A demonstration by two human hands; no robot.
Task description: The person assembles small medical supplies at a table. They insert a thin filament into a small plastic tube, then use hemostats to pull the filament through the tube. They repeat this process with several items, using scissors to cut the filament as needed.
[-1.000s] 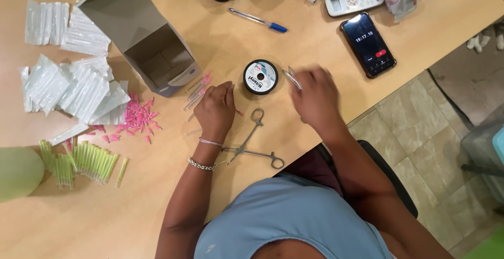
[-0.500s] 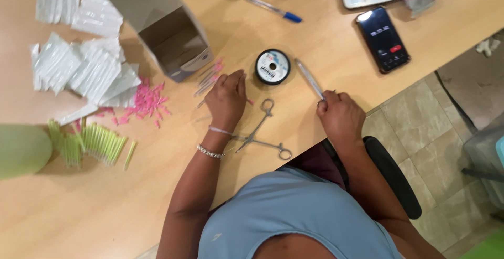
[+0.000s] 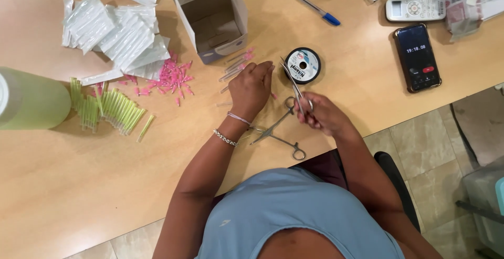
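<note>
My left hand (image 3: 253,87) rests on the wooden table (image 3: 79,185) with its fingers curled together, fingertips just left of a black spool (image 3: 303,65) with a white label. Anything pinched there is too small to see. My right hand (image 3: 324,115) grips a slim metal scissor-like tool (image 3: 292,79) whose tip points up toward the left fingertips and the spool. Open metal forceps (image 3: 277,134) lie on the table between my wrists. A few pink-tipped needles (image 3: 236,65) lie just above my left hand.
An open cardboard box (image 3: 215,20) stands behind the needles. To the left lie clear packets (image 3: 121,33), pink caps (image 3: 170,78), green pieces (image 3: 111,107) and a green bottle (image 3: 29,101). A pen (image 3: 314,7), remote (image 3: 415,8) and phone (image 3: 417,57) lie on the right.
My right hand swung out to the right with the metal tool, then came back in toward my left hand and the spool. My left hand stayed put.
</note>
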